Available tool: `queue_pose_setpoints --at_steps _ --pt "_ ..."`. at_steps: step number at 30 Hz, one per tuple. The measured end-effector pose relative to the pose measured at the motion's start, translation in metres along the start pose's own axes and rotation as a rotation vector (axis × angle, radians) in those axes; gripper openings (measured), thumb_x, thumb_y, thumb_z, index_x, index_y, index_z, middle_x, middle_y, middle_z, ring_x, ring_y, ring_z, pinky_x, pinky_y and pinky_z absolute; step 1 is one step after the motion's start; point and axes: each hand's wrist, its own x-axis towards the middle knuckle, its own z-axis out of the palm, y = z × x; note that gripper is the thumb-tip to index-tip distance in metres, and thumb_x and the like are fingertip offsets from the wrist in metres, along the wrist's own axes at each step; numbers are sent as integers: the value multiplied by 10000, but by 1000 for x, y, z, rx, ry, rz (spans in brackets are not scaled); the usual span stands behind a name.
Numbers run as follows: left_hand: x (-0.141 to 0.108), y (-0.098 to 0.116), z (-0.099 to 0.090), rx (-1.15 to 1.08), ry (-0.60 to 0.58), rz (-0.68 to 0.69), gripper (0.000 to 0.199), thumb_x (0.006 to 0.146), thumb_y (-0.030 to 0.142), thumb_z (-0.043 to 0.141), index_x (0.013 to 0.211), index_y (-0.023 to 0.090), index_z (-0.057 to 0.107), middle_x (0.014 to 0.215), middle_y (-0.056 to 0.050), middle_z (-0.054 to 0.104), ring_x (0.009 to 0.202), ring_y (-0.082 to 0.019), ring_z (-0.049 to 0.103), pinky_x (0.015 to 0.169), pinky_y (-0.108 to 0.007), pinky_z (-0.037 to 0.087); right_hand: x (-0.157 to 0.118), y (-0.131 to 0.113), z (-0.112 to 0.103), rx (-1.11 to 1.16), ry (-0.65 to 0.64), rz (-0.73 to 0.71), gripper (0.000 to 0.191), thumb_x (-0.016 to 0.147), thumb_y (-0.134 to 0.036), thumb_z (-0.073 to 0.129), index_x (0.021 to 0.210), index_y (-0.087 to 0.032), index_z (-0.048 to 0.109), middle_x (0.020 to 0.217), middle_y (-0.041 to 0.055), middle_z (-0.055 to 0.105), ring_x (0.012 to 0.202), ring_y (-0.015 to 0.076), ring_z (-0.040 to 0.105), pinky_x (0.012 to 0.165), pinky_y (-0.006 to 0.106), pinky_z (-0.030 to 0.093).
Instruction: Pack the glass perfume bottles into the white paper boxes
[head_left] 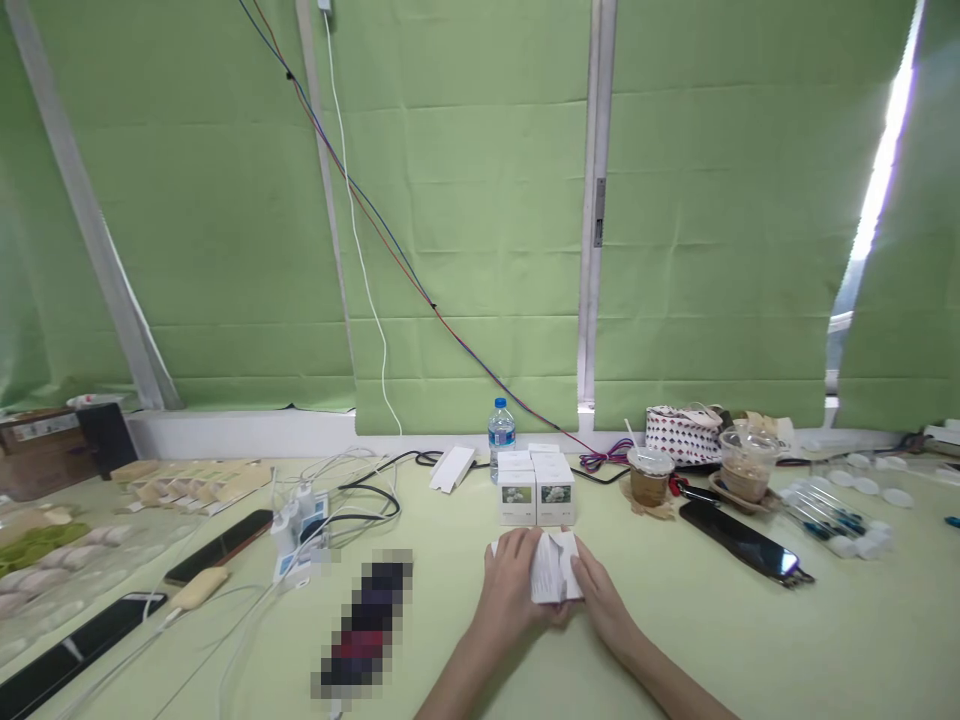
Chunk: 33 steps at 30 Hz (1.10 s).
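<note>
Both hands are closed round a small white paper box [553, 572] low in the middle of the view. My left hand [511, 588] wraps its left side, with the fingers bent over the top. My right hand [604, 602] grips the right side, thumb near the upper edge. The box's top looks split or folded along a seam, and printed text shows faintly on it. Just beyond the hands stand white boxes [517, 505] with pictures of white flowers on their fronts, set side by side. A flat white carton [452, 468] lies behind them to the left.
A water bottle [501, 436] stands behind the boxes. Left are a pixelated phone-like object [365, 625], a power strip [301, 528] with tangled cables, and dark phones [219, 546]. Right are a drink cup [649, 476], a clear cup [748, 462] and a black phone [739, 540].
</note>
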Motion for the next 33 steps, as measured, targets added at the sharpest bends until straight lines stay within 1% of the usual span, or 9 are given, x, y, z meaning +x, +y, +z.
queue_pose_setpoints --at_steps 2,4,6,10,13,17,22,28,33 --pt "4 -2 -5 -136 20 -65 834 436 315 841 1194 228 504 1150 -91 578 1054 -319 522 863 -419 421 3 -4 -3 33 36 42 747 826 -666 448 1423 -229 338 1161 101 622 893 254 641 676 348 543" --pt "7 -4 -8 -227 23 -108 861 407 294 856 1189 222 503 1140 -92 579 1037 -316 532 839 -399 443 5 -8 -6 -3 56 28 694 868 -634 393 1438 -259 269 1082 82 613 744 221 641 543 323 531" --pt "8 -7 -8 -238 21 -125 897 383 274 869 1197 216 495 1148 -97 574 1052 -323 526 843 -402 443 4 -11 -8 -159 124 -134 558 906 -566 377 1373 -260 366 1020 67 579 772 215 616 576 322 529" --pt "5 -8 -2 -33 28 -102 845 449 243 837 1214 237 479 1203 -93 554 1113 -334 496 898 -462 389 1 -15 -10 -634 165 -552 251 925 -362 453 1054 -245 633 1019 82 529 932 237 533 824 395 473" --pt "2 -5 0 143 26 -68 777 525 200 781 1232 261 466 1238 -84 551 1168 -339 463 949 -516 320 -1 -17 -8 -868 147 -640 216 922 -257 454 933 -244 669 996 86 538 868 233 509 772 396 455" --pt "-1 -3 0 258 11 -33 756 553 144 739 1246 262 462 1245 -85 557 1172 -331 459 978 -534 286 1 -14 -5 -844 144 -477 217 912 -274 480 783 -230 649 890 67 539 856 244 510 768 400 449" --pt "-3 -5 6 329 -9 20 767 565 92 721 1266 252 455 1256 -105 560 1175 -334 458 1000 -576 246 6 -1 0 -519 84 -227 146 831 -337 557 796 -218 634 897 45 515 906 234 534 844 378 448" --pt "4 -11 -2 315 -100 9 900 469 188 833 1280 266 452 1249 -122 559 1165 -357 473 967 -552 297 18 0 -9 -213 -2 -41 352 693 -540 605 651 -216 472 754 11 515 736 196 518 665 305 431" --pt "10 -23 -17 328 -120 -46 911 399 217 860 1232 291 496 1220 -122 567 1167 -380 472 973 -574 263 32 2 -34 -234 -14 88 358 663 -530 554 616 -241 349 562 -46 448 532 141 456 490 248 349"
